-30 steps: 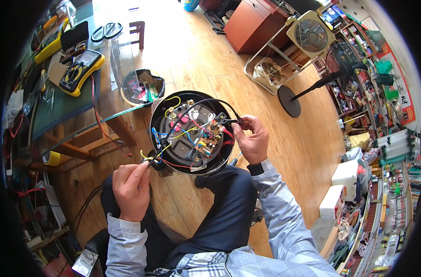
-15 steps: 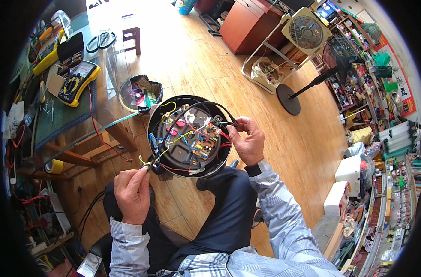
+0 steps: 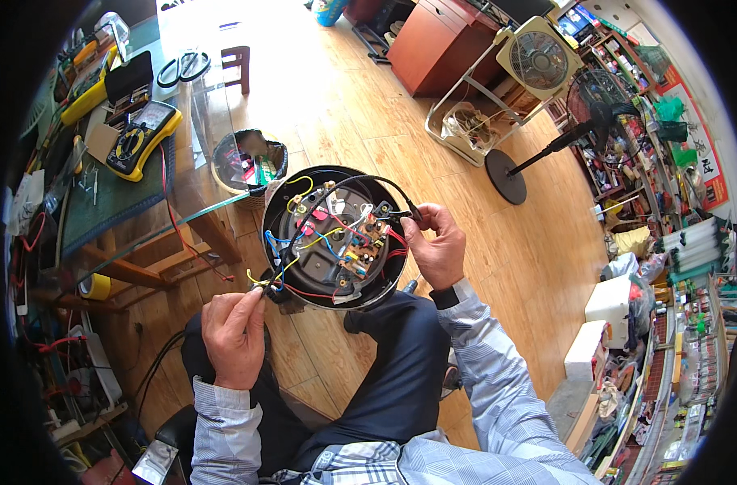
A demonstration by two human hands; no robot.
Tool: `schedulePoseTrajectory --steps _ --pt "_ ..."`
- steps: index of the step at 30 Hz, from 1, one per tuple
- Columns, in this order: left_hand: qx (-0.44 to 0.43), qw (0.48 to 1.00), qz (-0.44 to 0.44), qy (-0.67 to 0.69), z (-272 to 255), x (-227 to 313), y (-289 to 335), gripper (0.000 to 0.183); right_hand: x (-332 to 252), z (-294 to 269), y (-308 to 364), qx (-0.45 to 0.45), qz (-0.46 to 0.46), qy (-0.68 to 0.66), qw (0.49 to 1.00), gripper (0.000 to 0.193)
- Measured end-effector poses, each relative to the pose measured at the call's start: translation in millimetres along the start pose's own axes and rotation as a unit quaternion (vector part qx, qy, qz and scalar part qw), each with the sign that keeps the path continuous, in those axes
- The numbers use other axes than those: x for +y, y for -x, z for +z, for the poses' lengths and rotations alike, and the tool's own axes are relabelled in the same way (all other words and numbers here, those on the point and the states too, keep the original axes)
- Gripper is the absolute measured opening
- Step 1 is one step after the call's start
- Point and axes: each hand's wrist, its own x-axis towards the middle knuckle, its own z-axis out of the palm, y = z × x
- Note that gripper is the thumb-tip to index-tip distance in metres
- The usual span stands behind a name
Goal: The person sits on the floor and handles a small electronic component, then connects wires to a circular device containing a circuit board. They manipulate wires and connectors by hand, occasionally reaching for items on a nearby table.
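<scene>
A round dark appliance base (image 3: 333,301), open at the top, sits at my knees with its inside showing. Within it are a brown circuit board (image 3: 372,242) and several yellow, blue and red wires. A black cable (image 3: 313,212) arches over the base from one hand to the other. My left hand (image 3: 234,333), at the base's near left rim, pinches the cable's end, where thin coloured wires come out. At the right rim, my right hand (image 3: 436,246) is closed on the cable's other part between thumb and fingers. The fingers partly hide both gripped spots.
To the left stands a glass-topped table (image 3: 192,174) bearing a yellow multimeter (image 3: 142,141) and scissors (image 3: 183,69). A waste basket (image 3: 251,194) is just beyond the base. Fans, including a black stand fan (image 3: 507,174), and crowded shelves (image 3: 684,356) line the right.
Both hands keep their hold on the black cable. Its lower part near my left hand has shifted slightly, and the whole view has moved a little.
</scene>
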Motion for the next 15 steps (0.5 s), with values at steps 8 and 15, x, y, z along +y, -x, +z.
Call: schedulePoseTrajectory --steps 8,15 --pt "-0.005 1.000 0.010 0.003 -1.6 0.3 -1.7 0.019 1.5 -0.3 1.3 -0.001 0.007 -0.003 1.000 0.027" --pt "-0.004 1.000 0.011 -0.002 -2.3 1.1 -2.2 0.018 8.3 1.4 2.4 0.011 0.023 -0.029 0.999 0.027"
